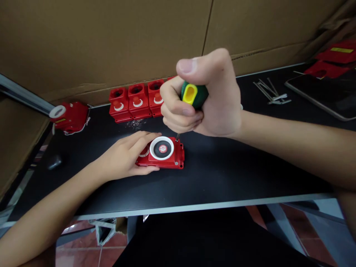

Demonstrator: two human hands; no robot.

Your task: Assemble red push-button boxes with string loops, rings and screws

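A red rectangular housing [164, 164] with a white ring around a dark disc lies flat on the black table. Across its left end my left hand [130, 154] is closed, fingers along the far side and thumb along the near side, covering part of it. Above the housing's right side, my right hand [200, 100] wraps round the green and yellow handle of a screwdriver [190, 94]. The thin shaft points down to the housing's far right corner, where its tip meets a screw hole; the exact contact is too small to tell. A screw shows at the near right corner.
Several similar red housings [137, 101] stand in a row at the back, with small shavings before them. Another red unit [72, 116] sits at the left, near a black computer mouse [54, 162]. Metal rods [269, 91] and a dark flat device [324, 92] lie at the right.
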